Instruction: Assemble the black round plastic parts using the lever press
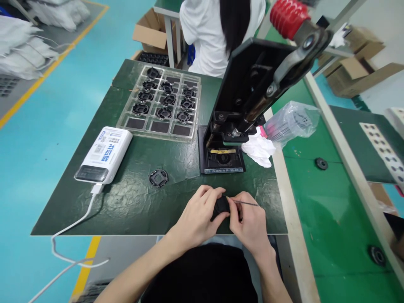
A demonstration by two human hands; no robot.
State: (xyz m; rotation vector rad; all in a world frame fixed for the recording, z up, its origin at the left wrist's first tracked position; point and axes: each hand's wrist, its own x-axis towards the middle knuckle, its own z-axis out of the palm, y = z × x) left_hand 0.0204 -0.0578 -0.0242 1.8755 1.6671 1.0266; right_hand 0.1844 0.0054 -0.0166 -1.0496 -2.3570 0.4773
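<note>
Close to the table's front edge, my left hand (198,214) is closed around a small black plastic part (221,205), fingers over its far side and thumb in front. My right hand (251,221) pinches against the part's right side. A thin dark rod (249,203) sticks out to the right from its fingers; the rod's other end is hidden. Beyond my hands stands a black hand press (221,169) with a lever arm and a red grip (288,19). A black ring-shaped part (158,178) lies on the table to the left.
A clear compartment tray (158,131) holds several black ring parts. A white power bank (102,155) with a white cable (88,210) lies at left. White tissue (260,149) and a plastic bag (293,122) sit right of the press, beside a green conveyor (315,198). A person (205,38) sits ahead.
</note>
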